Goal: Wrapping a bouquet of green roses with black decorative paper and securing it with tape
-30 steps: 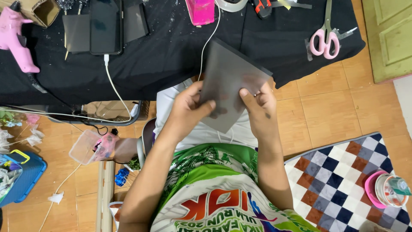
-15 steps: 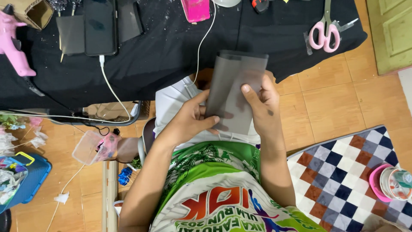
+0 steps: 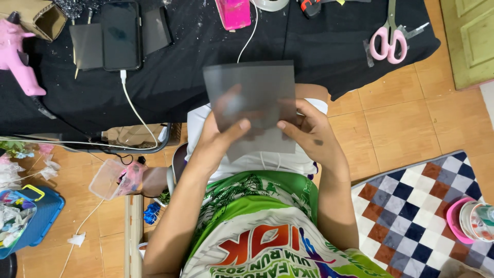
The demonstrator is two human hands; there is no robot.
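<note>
Head view: a grey translucent sheet (image 3: 252, 103) is held up above the lap, just before the black-covered worktop (image 3: 206, 67). It is gripped from both sides: the left hand (image 3: 218, 136) and the right hand (image 3: 309, 131) have thumbs pressed on its front, while the remaining fingers are seen only dimly through it. The sheet's lower corner is hidden behind the left thumb. A phone (image 3: 121, 35) and pink scissors (image 3: 389, 41) lie on the worktop; a pink glue gun (image 3: 18, 56) is cut off at the left edge.

Green and white patterned jersey, red and purple lettering; white shorts; bare forearms
</note>
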